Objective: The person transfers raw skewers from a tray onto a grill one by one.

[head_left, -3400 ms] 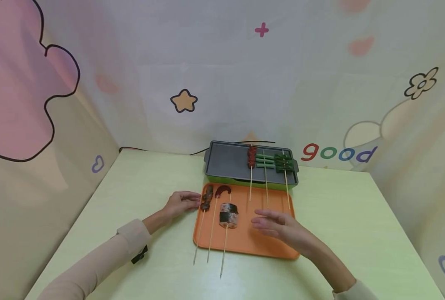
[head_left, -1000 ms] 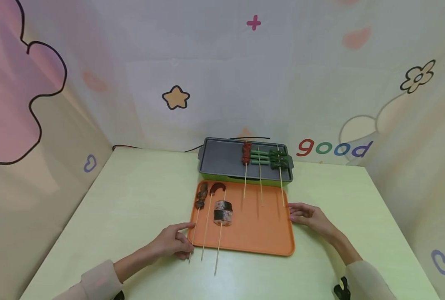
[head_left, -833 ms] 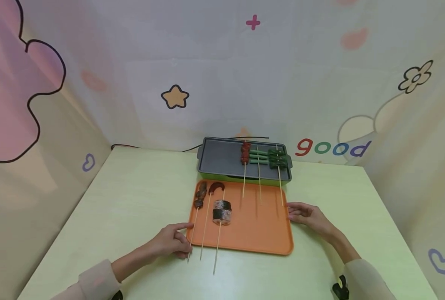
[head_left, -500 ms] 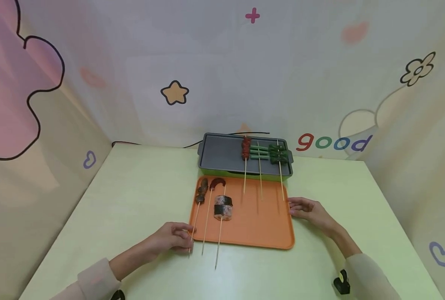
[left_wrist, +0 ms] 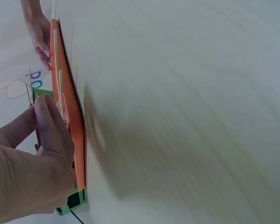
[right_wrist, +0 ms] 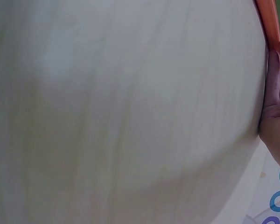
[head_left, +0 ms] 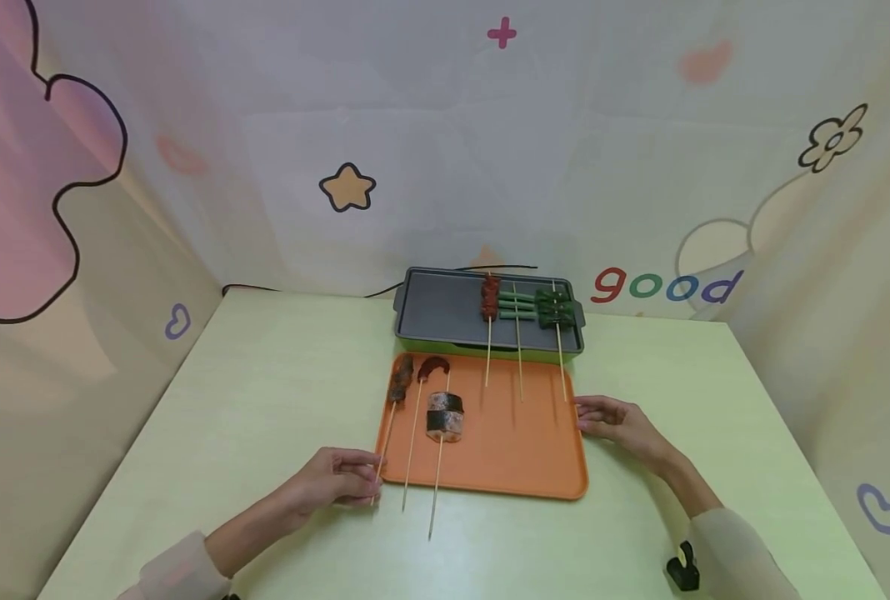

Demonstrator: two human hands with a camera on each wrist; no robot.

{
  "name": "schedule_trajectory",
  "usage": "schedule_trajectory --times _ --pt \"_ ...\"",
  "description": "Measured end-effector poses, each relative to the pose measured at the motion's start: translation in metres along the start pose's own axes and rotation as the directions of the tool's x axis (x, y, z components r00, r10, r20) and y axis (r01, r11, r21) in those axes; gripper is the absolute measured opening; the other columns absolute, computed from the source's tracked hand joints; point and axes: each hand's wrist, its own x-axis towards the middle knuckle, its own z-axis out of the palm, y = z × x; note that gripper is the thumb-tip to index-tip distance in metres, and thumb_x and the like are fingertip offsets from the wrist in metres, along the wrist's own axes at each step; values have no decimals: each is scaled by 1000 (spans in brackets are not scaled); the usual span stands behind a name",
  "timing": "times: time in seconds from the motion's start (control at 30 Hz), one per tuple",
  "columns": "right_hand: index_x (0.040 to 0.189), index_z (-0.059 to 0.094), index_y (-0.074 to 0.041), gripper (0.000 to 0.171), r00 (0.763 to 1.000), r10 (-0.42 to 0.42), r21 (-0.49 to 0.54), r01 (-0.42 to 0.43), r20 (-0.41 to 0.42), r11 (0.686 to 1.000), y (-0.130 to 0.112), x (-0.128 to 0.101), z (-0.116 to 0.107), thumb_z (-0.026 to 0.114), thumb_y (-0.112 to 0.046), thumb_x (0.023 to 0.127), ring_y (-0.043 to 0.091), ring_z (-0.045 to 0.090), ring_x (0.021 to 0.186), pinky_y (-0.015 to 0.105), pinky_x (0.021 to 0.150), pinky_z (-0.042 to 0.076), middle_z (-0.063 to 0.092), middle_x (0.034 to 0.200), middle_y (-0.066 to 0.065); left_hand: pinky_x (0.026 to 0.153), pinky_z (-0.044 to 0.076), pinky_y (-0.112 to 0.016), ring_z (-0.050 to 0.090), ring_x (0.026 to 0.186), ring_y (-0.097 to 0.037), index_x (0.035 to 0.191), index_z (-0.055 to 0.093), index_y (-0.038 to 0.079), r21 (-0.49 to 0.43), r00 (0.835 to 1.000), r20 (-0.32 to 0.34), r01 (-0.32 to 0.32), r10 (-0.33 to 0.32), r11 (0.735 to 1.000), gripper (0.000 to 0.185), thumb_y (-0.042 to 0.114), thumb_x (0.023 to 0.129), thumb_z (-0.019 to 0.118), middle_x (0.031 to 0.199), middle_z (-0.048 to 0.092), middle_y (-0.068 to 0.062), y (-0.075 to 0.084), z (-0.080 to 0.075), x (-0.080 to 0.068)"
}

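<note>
My left hand (head_left: 332, 479) pinches the lower stick of a skewer with brown chunks (head_left: 402, 379), at the left side of the orange tray (head_left: 520, 454). Whether the chunks are lifted off the tray, I cannot tell. In the left wrist view the thumb and fingertips of this left hand (left_wrist: 42, 135) meet, hiding most of that stick. Right of it lie a skewer with a curved dark red piece (head_left: 433, 367) and one with a black-and-white banded roll (head_left: 445, 417). At the tray's right rim, my right hand (head_left: 625, 429) holds the edge between thumb and fingers.
Behind the tray stands a grey-topped, green-sided grill (head_left: 445, 308). On its right half lie a red meat skewer (head_left: 489, 298), a green stalk skewer (head_left: 517, 306) and a dark green leafy skewer (head_left: 555, 308). Their sticks overhang the tray. A patterned cloth (head_left: 415, 125) hangs behind.
My left hand has gone from the tray's upper left rim down to the brown skewer's stick and pinched it, shifting it slightly left. The right hand has moved right onto the tray's rim.
</note>
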Motion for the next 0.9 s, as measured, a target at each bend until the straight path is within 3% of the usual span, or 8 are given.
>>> schedule_trajectory --times 0.13,0.33,0.57,0.73,0.9 --pt "148 45 9 57 1000 -3 -3 3 -3 1000 1 -1 0 67 -11 99 0 69 101 16 90 57 72 122 -1 84 63 -28 73 90 -11 142 49 -15 10 999 -35 -20 20 1000 54 1 94 68 97 71 0 0 -3 -4" --pt "148 45 9 56 1000 -3 -8 3 -2 1000 1 -1 0 66 -10 99 0 69 102 17 90 57 71 125 4 82 62 -24 73 88 -9 143 50 -11 -31 988 -155 -12 7 999 52 0 95 67 96 71 1 1 -8 -3" --pt "147 45 10 56 1000 2 4 -2 -7 1000 3 -1 0 67 -10 99 -1 69 101 16 89 58 73 118 -6 87 61 -22 73 92 -9 148 50 -3 -126 969 -246 -34 2 991 56 5 96 69 102 73 1 -1 -15 8" --pt "147 46 10 55 1000 -2 -2 2 -14 1000 3 -2 1 66 -10 99 -1 69 101 16 89 57 73 117 -7 90 59 -20 72 95 -7 152 48 5 -185 960 -280 -55 1 981 57 7 98 67 107 70 2 1 -16 18" --pt "147 46 9 56 1000 -5 -6 5 -25 1000 3 -2 2 67 -10 99 -1 69 101 16 90 57 71 125 4 92 58 -21 70 99 -9 154 47 9 -175 960 -277 -83 31 981 56 10 100 64 109 68 2 8 -15 26"
